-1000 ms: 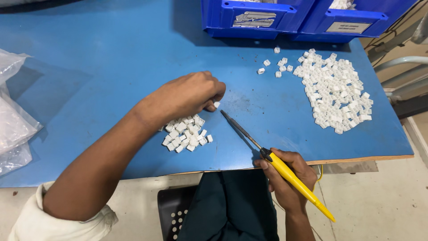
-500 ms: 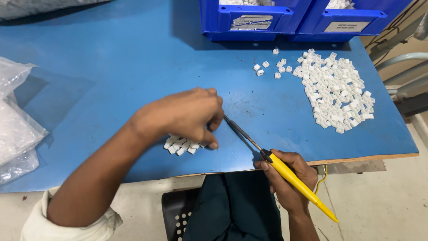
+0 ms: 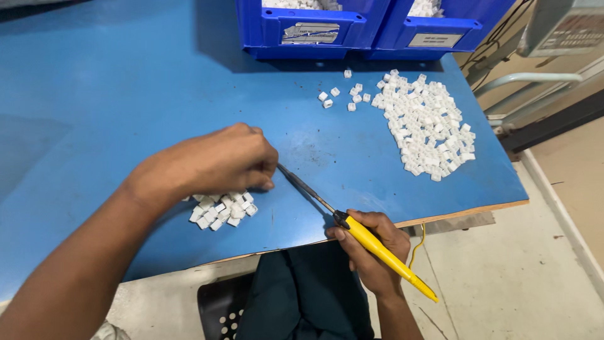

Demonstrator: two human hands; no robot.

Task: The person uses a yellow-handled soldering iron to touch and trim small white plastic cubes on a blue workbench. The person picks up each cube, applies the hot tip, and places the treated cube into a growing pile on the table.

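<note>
My left hand [image 3: 211, 164] rests on the blue table [image 3: 113, 113], fingers curled over the near edge of a small heap of white plastic pieces [image 3: 221, 209]. Whether a piece is pinched between its fingertips is hidden. My right hand [image 3: 371, 249] grips a yellow-handled tool [image 3: 377, 249] at the table's front edge. The tool's dark metal tip [image 3: 302, 184] points up and left and reaches my left fingertips. A much larger pile of the same white pieces [image 3: 428, 126] lies at the right of the table.
Two blue bins [image 3: 314, 28] holding white pieces stand at the back of the table. A few loose white pieces [image 3: 343, 97] lie left of the large pile. The table's right edge meets a metal frame [image 3: 535, 79]. A dark stool [image 3: 220, 308] is below.
My left hand has slid down and left over the small heap, covering more of it. The tool tip stays at the fingertips. The view has shifted a little.
</note>
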